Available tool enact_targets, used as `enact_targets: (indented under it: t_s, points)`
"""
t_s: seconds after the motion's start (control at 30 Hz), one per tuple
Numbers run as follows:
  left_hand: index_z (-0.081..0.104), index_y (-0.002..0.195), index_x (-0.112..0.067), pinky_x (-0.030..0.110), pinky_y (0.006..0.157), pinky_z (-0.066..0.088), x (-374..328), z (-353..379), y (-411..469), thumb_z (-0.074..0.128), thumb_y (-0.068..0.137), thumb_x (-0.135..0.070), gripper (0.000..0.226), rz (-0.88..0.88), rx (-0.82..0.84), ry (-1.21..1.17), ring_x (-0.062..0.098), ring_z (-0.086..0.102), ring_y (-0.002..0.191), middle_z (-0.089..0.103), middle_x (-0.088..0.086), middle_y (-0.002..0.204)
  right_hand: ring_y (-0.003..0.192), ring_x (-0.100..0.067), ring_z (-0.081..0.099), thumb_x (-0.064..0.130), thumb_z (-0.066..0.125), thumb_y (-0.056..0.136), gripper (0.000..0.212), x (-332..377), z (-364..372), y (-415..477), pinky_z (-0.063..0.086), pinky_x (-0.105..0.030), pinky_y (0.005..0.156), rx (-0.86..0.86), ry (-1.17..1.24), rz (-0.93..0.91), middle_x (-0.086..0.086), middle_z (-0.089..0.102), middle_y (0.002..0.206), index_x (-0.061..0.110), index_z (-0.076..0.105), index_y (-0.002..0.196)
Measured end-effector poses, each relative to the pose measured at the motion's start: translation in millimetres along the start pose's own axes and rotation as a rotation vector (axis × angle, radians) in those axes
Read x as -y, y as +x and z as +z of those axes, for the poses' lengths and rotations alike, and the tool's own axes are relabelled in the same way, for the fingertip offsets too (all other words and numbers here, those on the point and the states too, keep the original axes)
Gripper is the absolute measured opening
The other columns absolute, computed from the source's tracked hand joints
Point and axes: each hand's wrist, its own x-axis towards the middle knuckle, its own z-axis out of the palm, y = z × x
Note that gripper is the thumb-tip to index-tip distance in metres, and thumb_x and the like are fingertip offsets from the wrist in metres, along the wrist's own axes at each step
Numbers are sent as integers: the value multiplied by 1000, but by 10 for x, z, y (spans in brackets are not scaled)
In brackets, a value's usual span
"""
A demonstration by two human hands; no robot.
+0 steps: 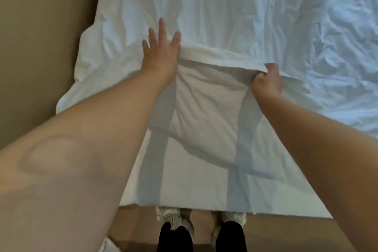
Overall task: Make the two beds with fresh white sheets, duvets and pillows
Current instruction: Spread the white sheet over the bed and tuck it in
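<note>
The person's two bare forearms filled the lower frame, above white shoes [201,219] at the bed's edge. Mid-frame lay the pillow [206,108], half inside its pillowcase [225,57]. The right hand [268,80] was closed, pinching the case's open hem; the left hand [161,51] lay flat and spread, gripping nothing, at the pillow's upper left corner. If the pinch slipped, the hem would likely drop shut, and the filling might bunch unevenly. A crumpled duvet [343,37] sat at the upper right.
</note>
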Motion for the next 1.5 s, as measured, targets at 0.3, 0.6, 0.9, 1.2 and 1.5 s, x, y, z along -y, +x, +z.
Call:
enact_targets:
  t_s: [0.3, 0.6, 0.9, 1.2, 1.5]
  points:
    - [-5, 154, -21, 56, 115, 14, 365, 1218, -646, 66, 85, -22, 99, 17, 354, 438, 44, 1, 146, -7, 21, 159, 148, -41, -8, 60, 69, 76, 120, -987, 549, -627, 14, -71, 109, 594, -1022, -391, -13, -17, 160, 31, -20, 151]
    - [54, 120, 4, 49, 84, 45, 742, 1879, -121, 45, 93, 3, 29, 117, 126, 464, 48, 59, 103, 60, 31, 112, 118, -44, 50, 1, 55, 88, 75, -1695, 1355, -297, 43, -44, 86, 343, -1177, -548, -26, 39, 140, 15, 17, 151]
    - [57, 122, -16, 35, 85, 52, 760, 1567, -1699, 44, 99, -15, 27, 49, 672, 435, 25, 63, 105, 62, 8, 118, 109, -27, 60, 10, 48, 96, 30, -1426, 650, -956, 43, -30, 81, 942, -1295, -659, -9, 61, 120, 15, 59, 123]
    - [40, 140, -17, 35, 101, 37, 739, 1930, -2789, 58, 87, -18, 56, -427, 437, -331, 27, 45, 128, 45, 8, 143, 131, -33, 40, 25, 50, 91, 67, -1850, 672, -1468, 43, -47, 102, 1127, -1181, -405, -13, 34, 148, 33, 20, 152]
    - [40, 143, -21, 49, 103, 43, 922, 1336, -2307, 53, 83, -70, 78, -1553, -221, -1848, 22, 56, 117, 49, 5, 135, 57, -18, 49, 9, 46, 92, 88, -634, 1296, -1595, 35, -29, 48, 698, -657, -535, -3, 49, 70, 32, -11, 154]
